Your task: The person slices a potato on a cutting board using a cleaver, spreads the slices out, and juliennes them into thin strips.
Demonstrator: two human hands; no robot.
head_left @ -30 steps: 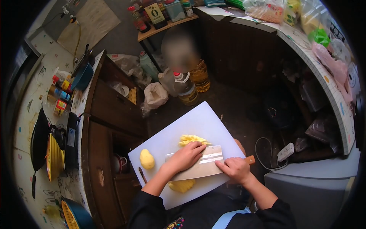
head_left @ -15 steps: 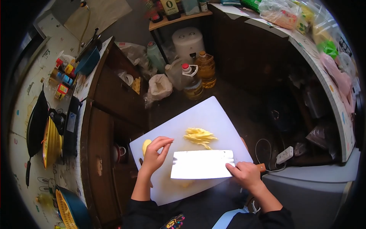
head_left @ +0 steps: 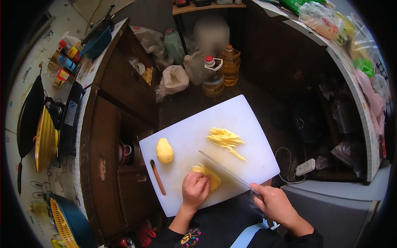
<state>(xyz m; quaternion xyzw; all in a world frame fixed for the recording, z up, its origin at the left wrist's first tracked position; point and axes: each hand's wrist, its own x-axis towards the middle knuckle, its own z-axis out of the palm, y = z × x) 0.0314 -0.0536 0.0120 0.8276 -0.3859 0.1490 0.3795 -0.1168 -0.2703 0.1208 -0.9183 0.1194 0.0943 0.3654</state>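
My right hand [head_left: 276, 204] is closed round the handle of a cleaver [head_left: 225, 170]. The blade stands on edge, seen nearly edge-on, to the right of a stack of potato slices [head_left: 214, 181]. With its fingers bent together, my left hand [head_left: 195, 190] presses on the near left side of those slices and hides part of them. A small pile of potato strips [head_left: 223, 137] lies beyond the blade. At the left of the white cutting board [head_left: 190, 140] rests a whole peeled potato [head_left: 164, 151], beside the board's handle slot.
Oil bottles [head_left: 230, 68] and an open white bag [head_left: 173, 78] stand on the floor beyond the board. A tiled counter on the left bears a wok [head_left: 29, 118] and a yellow bowl [head_left: 46, 138]. A power strip [head_left: 305, 167] lies at the right.
The cleaver has turned from lying flat-side up to standing on edge. My left hand has moved right and nearer me, onto the slices, uncovering the whole potato. The view has shifted slightly.
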